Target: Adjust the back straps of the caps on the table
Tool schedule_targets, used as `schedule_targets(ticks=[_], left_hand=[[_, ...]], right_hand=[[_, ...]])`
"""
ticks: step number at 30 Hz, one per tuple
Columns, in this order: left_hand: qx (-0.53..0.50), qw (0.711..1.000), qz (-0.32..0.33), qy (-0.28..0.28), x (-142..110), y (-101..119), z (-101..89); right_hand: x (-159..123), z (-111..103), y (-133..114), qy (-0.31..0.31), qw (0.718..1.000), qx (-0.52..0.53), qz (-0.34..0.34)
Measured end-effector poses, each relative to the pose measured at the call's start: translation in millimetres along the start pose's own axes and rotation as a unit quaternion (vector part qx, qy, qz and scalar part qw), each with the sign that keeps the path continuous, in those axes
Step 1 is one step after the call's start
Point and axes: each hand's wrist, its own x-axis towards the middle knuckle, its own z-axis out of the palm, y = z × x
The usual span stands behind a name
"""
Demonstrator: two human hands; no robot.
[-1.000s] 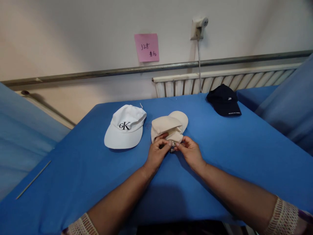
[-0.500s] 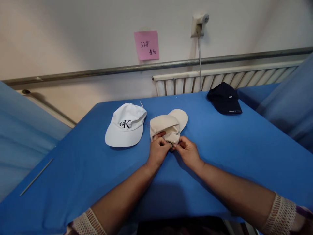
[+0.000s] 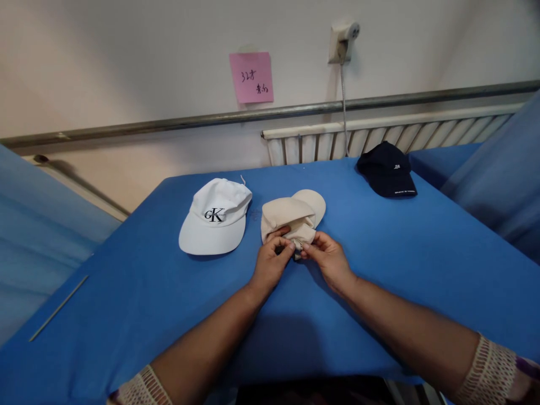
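A beige baseball cap [image 3: 287, 212] lies on the blue-covered table with its brim pointing away to the right and its back strap toward me. My left hand [image 3: 273, 256] pinches the left part of the strap, some fingers reaching inside the opening. From the right, my right hand [image 3: 327, 256] pinches the strap close to a small metal buckle [image 3: 298, 246]. Fingertips of both hands nearly meet there and partly hide the buckle. Left of the beige cap sits a white cap [image 3: 217, 216] with black letters on its front.
A dark navy cap [image 3: 387, 170] rests at the table's far right. A thin stick [image 3: 59, 308] lies at the left on the blue cloth [image 3: 139, 298]. Behind the table are a radiator [image 3: 312, 143], a metal rail [image 3: 202, 121] and a socket with a cord [image 3: 342, 48]. Blue curtains hang on both sides.
The hands have parted slightly at the buckle, the right one shifting a little right. The cap's back edge has folded up more, and the strap shows more plainly between the fingers.
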Motion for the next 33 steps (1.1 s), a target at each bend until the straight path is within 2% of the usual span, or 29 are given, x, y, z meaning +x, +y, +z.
schedule_targets(ticks=[12, 19, 26, 29, 33], left_hand=[[-0.011, 0.997, -0.076, -0.028, 2.7, 8.7, -0.6], [-0.004, 0.997, -0.077, 0.002, 2.1, 9.3, 1.6], [-0.028, 0.993, -0.109, -0.024, 3.4, 14.3, -1.0], [-0.04, 0.993, -0.109, -0.013, 2.4, 13.8, 0.0], [-0.047, 0.994, -0.097, 0.006, 0.5, 12.6, 2.5]], right_hand=[[1.4, -5.0, 3.8, -0.023, 0.998, -0.059, -0.001], [1.8, -4.4, 4.4, -0.051, 0.998, -0.034, -0.003], [2.0, -5.5, 4.9, -0.076, 0.997, -0.026, 0.004], [2.5, -6.5, 5.6, -0.099, 0.995, -0.021, 0.018], [1.9, -5.9, 5.0, -0.083, 0.996, -0.006, 0.023]])
